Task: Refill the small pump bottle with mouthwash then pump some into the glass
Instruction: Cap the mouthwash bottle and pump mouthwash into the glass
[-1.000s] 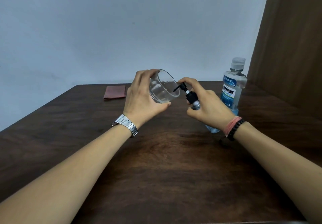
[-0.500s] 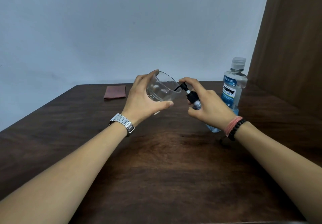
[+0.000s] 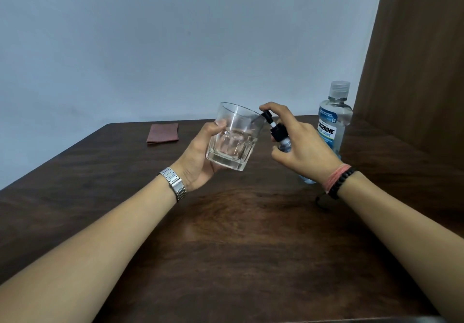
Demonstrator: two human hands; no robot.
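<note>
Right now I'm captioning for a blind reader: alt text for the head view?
A left hand holds a tilted glass while the right hand aims a small pump bottle into it, above a wooden table.

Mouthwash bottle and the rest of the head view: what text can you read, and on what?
"LISTERINE": label of the mouthwash bottle.
"COOL MINT": same label, beneath the brand.
Small print at the label's top: too small to read.
Watch, pump bottle, glass: no readable text.

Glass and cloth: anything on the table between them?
Nothing; head view shows bare table between the cloth and the glass.
</note>
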